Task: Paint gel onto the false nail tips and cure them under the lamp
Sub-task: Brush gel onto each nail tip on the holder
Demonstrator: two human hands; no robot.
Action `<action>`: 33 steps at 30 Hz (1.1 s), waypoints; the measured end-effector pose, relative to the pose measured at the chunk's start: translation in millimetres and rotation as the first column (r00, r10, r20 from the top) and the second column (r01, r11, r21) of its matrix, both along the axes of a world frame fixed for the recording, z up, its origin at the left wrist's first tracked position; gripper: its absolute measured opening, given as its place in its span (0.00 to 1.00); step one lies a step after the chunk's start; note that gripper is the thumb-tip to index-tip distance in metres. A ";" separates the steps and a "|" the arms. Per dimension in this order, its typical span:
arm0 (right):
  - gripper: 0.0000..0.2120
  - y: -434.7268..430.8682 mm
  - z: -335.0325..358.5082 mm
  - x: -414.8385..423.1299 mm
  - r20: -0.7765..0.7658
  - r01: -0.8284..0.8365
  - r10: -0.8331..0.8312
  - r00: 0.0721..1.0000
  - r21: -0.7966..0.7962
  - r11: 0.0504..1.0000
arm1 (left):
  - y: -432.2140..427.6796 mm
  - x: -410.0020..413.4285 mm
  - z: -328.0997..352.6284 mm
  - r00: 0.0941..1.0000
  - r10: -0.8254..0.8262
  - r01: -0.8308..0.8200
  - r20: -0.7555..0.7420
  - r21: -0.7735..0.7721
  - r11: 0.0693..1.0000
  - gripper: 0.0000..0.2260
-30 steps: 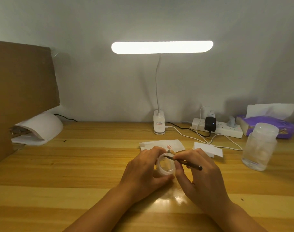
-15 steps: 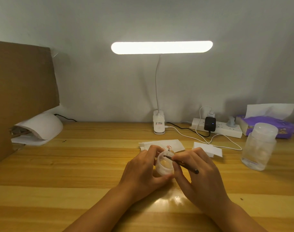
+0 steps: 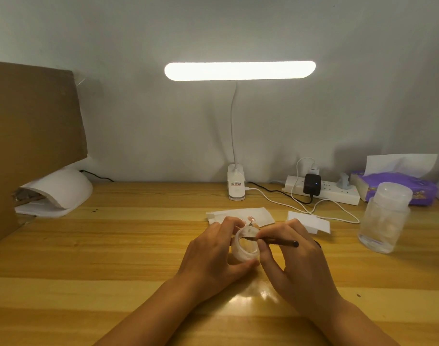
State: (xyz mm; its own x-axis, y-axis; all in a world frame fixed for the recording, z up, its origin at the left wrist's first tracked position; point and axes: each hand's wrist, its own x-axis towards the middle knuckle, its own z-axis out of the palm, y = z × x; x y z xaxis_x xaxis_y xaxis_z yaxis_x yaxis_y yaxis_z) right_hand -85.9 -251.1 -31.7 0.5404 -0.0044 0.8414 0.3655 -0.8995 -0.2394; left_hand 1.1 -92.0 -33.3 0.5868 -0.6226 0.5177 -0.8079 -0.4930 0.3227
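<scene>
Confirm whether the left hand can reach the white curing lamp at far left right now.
Probably, though not freely: the left hand grips the small jar, so it would need to set that down first. Nothing visible stands on the desk between it and the curing lamp.

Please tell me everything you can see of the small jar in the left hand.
The small jar is round, of frosted whitish plastic as it looks, with no lid on. It is tilted, its open mouth turned toward the camera. The left hand grips it, fingers over the top and thumb beneath. The tip of the brush, held by the right hand, lies across its mouth.
</scene>
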 end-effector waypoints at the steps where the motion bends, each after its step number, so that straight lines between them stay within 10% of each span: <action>1: 0.08 0.3 -0.3 0.0 0.000 -0.001 0.001 1.000 -0.018 1.000 | -0.2 -0.6 0.1 1.000 -0.001 0.001 -0.001 -0.002 1.000 0.27; 33: 0.07 1.2 4.1 -5.2 0.091 -0.046 0.045 0.995 0.012 0.999 | 0.5 -0.1 -0.5 0.998 0.047 -0.047 -0.030 0.001 0.999 0.26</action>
State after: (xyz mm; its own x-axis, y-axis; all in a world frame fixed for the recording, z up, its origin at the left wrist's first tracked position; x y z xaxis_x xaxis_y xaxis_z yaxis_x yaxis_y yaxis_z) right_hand -91.1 -250.0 -27.7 0.4623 0.0063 0.8867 0.4265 -0.8783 -0.2161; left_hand 1.0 -91.5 -33.7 0.6306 -0.5942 0.4992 -0.7739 -0.5302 0.3464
